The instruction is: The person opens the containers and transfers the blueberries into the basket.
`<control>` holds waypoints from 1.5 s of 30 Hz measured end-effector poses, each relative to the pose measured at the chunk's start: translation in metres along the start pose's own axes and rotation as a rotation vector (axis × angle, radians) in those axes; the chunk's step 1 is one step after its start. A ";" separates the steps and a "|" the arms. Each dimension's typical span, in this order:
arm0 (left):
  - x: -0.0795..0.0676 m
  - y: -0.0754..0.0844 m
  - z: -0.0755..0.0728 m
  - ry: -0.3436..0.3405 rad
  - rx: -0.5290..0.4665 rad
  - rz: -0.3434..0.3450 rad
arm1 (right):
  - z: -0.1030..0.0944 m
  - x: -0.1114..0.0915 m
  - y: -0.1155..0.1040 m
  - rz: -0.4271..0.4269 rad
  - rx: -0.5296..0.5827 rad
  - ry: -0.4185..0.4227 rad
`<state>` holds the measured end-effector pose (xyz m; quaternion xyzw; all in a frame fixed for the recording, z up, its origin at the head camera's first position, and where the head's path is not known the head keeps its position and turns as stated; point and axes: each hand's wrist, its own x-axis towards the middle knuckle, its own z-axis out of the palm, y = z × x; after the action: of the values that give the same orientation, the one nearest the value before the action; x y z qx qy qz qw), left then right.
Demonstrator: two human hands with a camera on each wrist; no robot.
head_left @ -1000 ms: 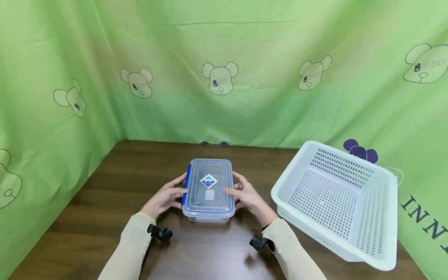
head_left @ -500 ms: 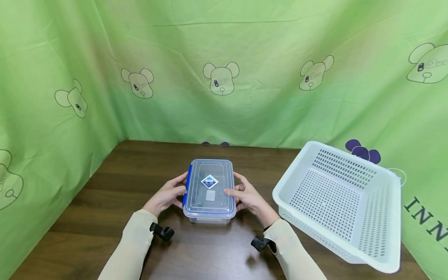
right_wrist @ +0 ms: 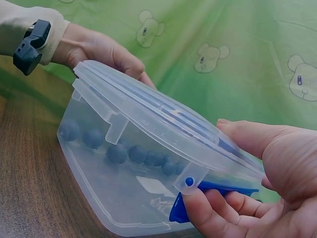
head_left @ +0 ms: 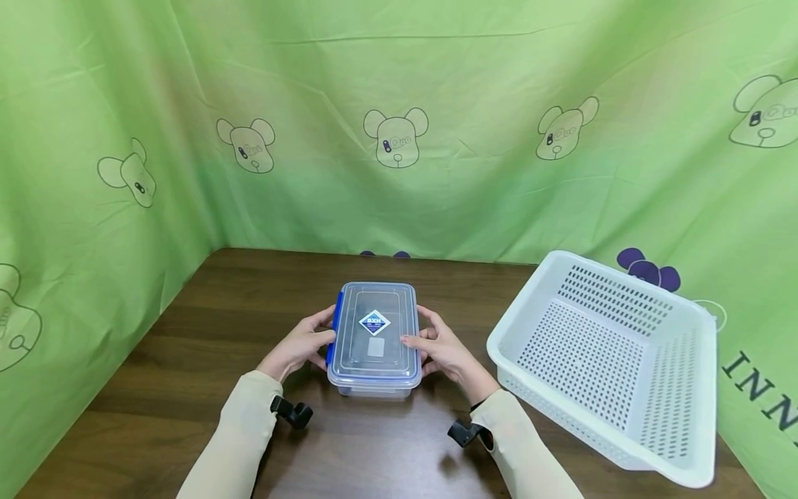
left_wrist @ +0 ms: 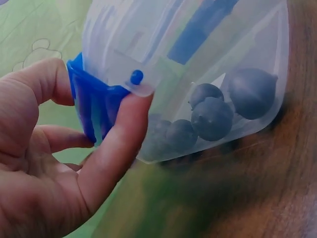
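A clear plastic food storage box (head_left: 374,360) with blue clips and a BXH sticker on its lid stands mid-table. Several dark blue balls (left_wrist: 211,119) with small nubs lie inside. My left hand (head_left: 302,346) grips the left side; in the left wrist view its thumb and fingers pinch the blue clip (left_wrist: 96,101), which juts out from the wall. At the opposite side my right hand (head_left: 445,353) lays its thumb on the lid (right_wrist: 163,116) and curls its fingers under the other blue clip (right_wrist: 181,208). The lid sits over the box.
A large white perforated plastic basket (head_left: 580,353) sits on the right of the brown wooden table (head_left: 249,298). A green cloth (head_left: 467,194) with bear heads hangs behind and at both sides. Black wrist cameras (head_left: 291,412) are strapped over the sleeves.
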<state>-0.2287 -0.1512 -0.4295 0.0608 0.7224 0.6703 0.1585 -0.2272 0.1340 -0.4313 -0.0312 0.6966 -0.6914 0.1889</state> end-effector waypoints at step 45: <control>-0.008 -0.026 0.004 0.133 -0.088 0.028 | -0.002 -0.004 0.003 0.017 0.034 0.003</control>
<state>-0.2163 -0.1528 -0.4545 0.0192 0.7005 0.7059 0.1035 -0.2232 0.1377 -0.4334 -0.0211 0.6853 -0.7015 0.1945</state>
